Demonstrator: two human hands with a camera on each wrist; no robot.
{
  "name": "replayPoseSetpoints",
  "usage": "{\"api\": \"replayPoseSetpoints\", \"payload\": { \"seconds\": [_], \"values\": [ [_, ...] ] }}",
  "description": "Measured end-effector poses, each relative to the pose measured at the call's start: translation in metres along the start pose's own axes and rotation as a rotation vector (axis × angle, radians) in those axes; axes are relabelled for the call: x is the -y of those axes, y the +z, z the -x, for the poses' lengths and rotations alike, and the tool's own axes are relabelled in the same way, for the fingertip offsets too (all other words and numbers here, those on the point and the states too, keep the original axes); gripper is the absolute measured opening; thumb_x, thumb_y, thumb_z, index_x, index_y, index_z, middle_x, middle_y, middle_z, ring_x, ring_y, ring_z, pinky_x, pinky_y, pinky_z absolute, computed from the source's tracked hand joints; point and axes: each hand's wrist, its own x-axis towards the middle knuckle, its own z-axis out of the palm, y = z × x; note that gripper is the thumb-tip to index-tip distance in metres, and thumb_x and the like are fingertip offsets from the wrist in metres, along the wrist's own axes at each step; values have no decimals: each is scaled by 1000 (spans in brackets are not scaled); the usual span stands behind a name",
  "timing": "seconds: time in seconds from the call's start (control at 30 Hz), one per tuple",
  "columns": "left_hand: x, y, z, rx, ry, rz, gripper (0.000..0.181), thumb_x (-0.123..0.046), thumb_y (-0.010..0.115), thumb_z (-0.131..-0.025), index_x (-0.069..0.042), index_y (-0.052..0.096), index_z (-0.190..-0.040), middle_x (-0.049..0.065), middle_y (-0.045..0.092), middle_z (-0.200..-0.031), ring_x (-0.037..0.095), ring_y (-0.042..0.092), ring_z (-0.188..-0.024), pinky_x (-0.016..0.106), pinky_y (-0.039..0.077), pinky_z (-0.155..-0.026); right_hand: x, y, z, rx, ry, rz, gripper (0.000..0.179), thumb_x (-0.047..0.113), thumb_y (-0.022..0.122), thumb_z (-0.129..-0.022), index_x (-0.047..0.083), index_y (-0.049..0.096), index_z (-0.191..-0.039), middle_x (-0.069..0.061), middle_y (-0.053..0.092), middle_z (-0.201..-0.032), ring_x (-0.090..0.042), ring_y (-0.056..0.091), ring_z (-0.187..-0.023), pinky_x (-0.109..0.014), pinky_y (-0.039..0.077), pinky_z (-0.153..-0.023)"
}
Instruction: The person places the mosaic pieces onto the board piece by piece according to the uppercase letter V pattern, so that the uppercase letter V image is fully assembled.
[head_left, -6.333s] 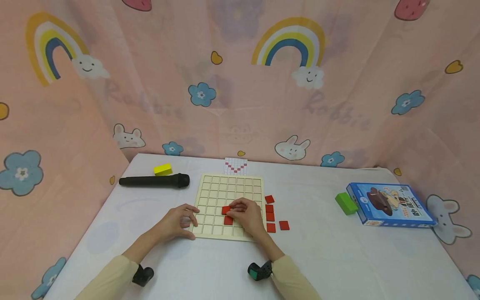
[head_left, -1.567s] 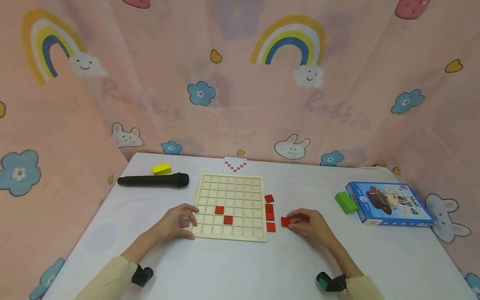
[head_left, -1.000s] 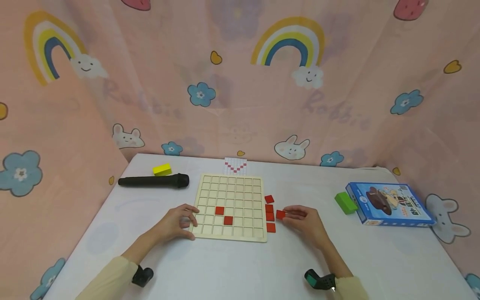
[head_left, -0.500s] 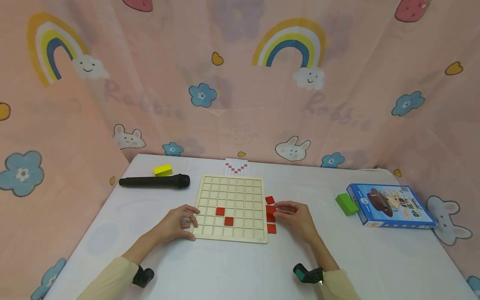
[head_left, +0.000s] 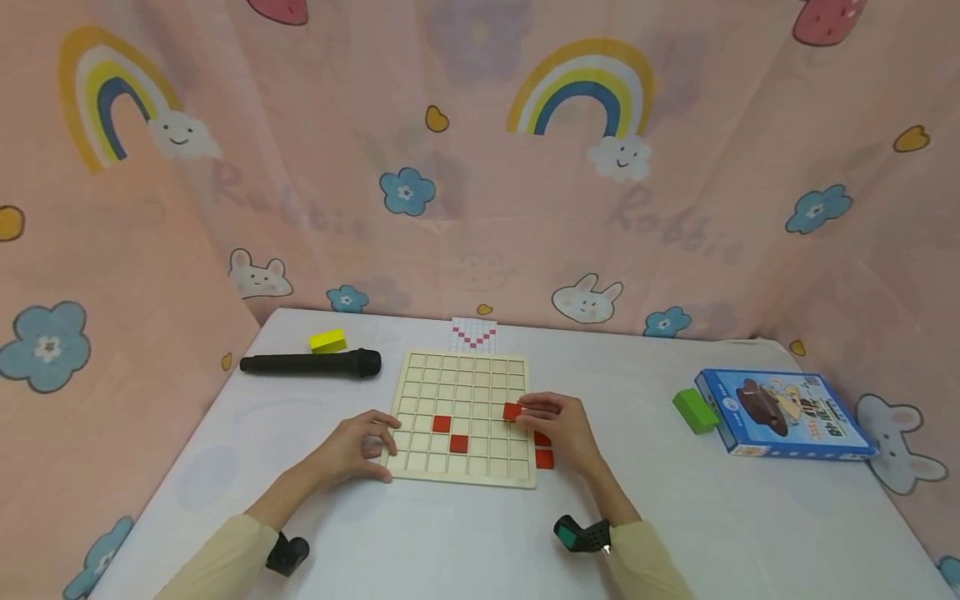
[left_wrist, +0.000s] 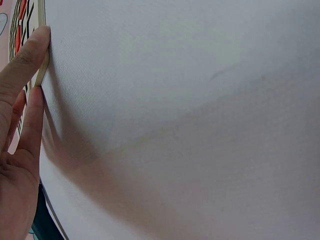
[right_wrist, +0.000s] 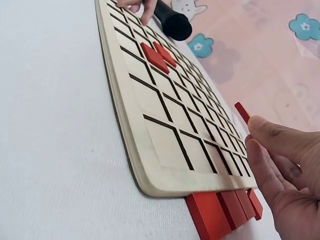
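Note:
A cream grid board (head_left: 467,385) lies on the white table. My left hand (head_left: 351,450) holds its near left corner, fingers at the left side and thumb at the front edge; the left wrist view shows fingertips against the board's edge (left_wrist: 42,70). Two red square tiles, one left (head_left: 442,424) and one lower right (head_left: 459,444), sit diagonally in its cells. Above the board's right edge, my right hand (head_left: 561,427) pinches another red tile (head_left: 512,412) between thumb and fingers, raised clear of the board in the right wrist view. Several loose red tiles (right_wrist: 212,215) line that edge, partly hidden by this hand.
Behind the board lies a pattern card (head_left: 474,335) with a red V of squares. A black microphone (head_left: 311,363) and a yellow block (head_left: 327,341) are back left. At right are a green block (head_left: 695,411) and a blue box (head_left: 783,414).
The right hand has left a tile on the board, picked up another from the table at right, and carried it left over the board's right edge. The left hand stays put.

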Motion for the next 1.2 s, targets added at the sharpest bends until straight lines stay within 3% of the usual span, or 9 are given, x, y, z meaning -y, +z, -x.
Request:
{"api": "replayPoseSetpoints", "payload": {
  "seconds": [0.6,0.83,1.2],
  "values": [
    [1,1,-2,13,-7,10,29,-9,88,-61,-15,66,-78,9,54,-127,36,46,-124,23,55,-86,7,37,-11,46,-87,-114,29,2,77,-77,-2,70,-105,-14,70,-101,-24,68,-92,-25,57,-81],
    [-3,-1,-2,6,-13,-11,28,-9,88,-62,-14,66,-78,10,54,-126,36,46,-124,24,55,-86,13,52,-15,52,-107,-71,28,1,78,-77,-1,70,-104,-13,71,-97,-24,69,-89,-30,57,-83],
    [-3,-1,-1,13,1,0,28,-9,88,-62,-12,66,-79,11,54,-126,37,46,-123,24,55,-86,9,70,-25,84,-167,-34,26,1,78,-76,-1,71,-101,-13,71,-95,-22,69,-84,-26,58,-78]
  ]
}}
